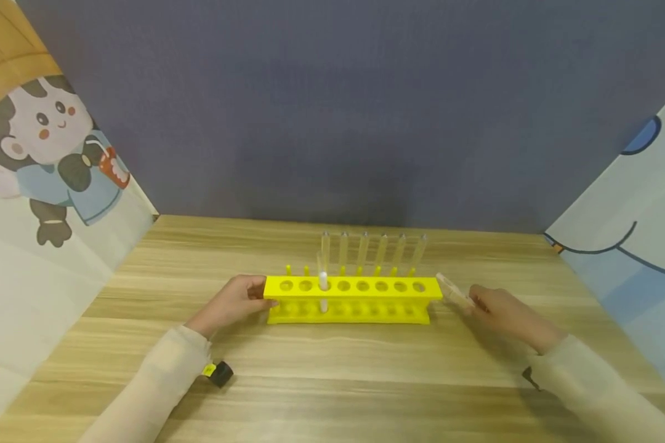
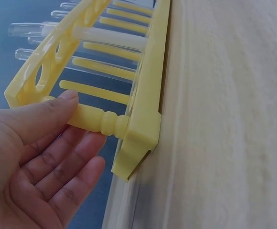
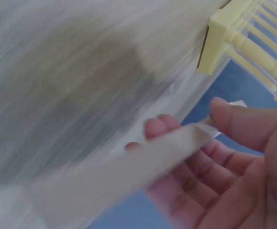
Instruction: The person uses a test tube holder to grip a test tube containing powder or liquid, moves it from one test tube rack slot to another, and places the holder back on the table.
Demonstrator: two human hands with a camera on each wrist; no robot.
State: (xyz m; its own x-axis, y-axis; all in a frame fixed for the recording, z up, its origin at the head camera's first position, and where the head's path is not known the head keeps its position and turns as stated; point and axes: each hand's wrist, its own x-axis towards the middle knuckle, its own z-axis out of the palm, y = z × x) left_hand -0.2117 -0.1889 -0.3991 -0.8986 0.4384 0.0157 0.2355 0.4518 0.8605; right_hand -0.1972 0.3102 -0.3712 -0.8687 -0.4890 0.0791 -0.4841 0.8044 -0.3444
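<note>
A yellow test tube rack (image 1: 354, 287) stands on the wooden table (image 1: 332, 381), with several clear tubes (image 1: 371, 249) upright in its back row and one white-filled tube (image 1: 323, 284) in the front row. My left hand (image 1: 263, 296) is at the rack's left end. In the left wrist view, the left hand (image 2: 81, 136) has its thumb on the turned end post (image 2: 102, 121) and its fingers loosely straight below. My right hand (image 1: 473, 300) pinches a clear test tube (image 1: 454, 292) just right of the rack's right end. The right wrist view, which is blurred, shows this tube (image 3: 119, 176) between thumb and fingers (image 3: 157, 126).
A blue-grey wall (image 1: 332, 111) closes the back, and cartoon-printed panels stand at the left (image 1: 50, 184) and right (image 1: 632, 246). A small black device with a yellow tag (image 1: 219, 372) sits by my left sleeve. Bare wood lies in front of the rack.
</note>
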